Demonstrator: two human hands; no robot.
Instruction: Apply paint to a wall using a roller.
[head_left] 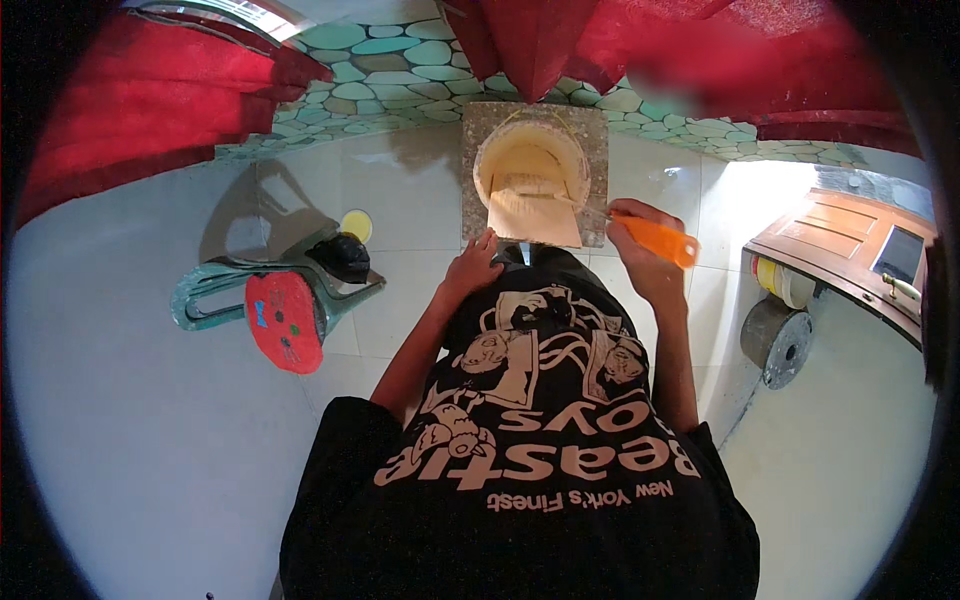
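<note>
A pale bucket [578, 150] stands in front of me, its inside smeared cream. Over its near rim slants a light, flat rectangular board [530, 222], its far end in the bucket. My right hand [645, 245] is closed round the orange handle of a thin-shafted tool [662, 240]. The tool's narrow metal part reaches left across the board; what sort of tip it has is too small to tell. My left hand [473, 268] is beside the board's near left corner, fingertips at its edge, thumb apart from the fingers.
The bucket sits on a speckled square slab [592, 120]. At left are a green plastic stool [215, 295] with a red cat-face piece [285, 322], a black bag [342, 257] and a yellow lid [357, 226]. A grey roller [778, 342] and wooden door [850, 240] stand right. Red curtains [530, 40] hang ahead.
</note>
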